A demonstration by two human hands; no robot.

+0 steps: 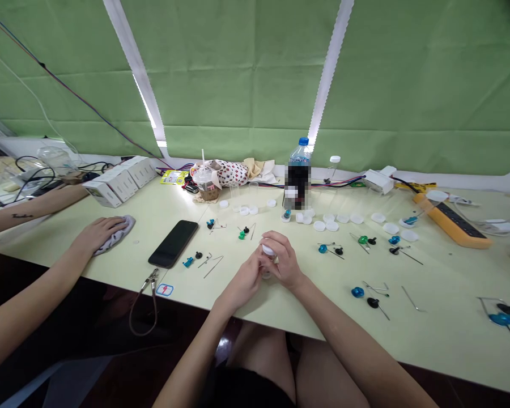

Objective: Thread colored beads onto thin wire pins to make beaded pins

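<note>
**Q:** Hands?
**A:** Left hand (241,279) and right hand (283,259) both closed, held close together above the tabletop (444,323). Both grip a small clear vial (266,262) with a white cap.

**Q:** Vial position?
**A:** Between the hands, roughly upright, cap at top. Fingers hide most of it; only the cap and lower end show.

**Q:** Nearest items?
**A:** Just beyond the left hand, a green bead and a black bead (243,232) sit among bent wire pins. Farther left lies a black smartphone (173,243). An alligator-clip lead (152,281) sits at the tabletop edge. To the right, a blue bead (357,292) and a black bead (373,302) lie by more wire pins.

**Q:** Farther out?
**A:** A row of white bottle caps (323,225) runs across the far side, near a blue-capped plastic bottle (300,170). An orange power strip (453,220) lies far right. At left, another person's hand (102,234) rests on a grey cloth (122,233).
</note>
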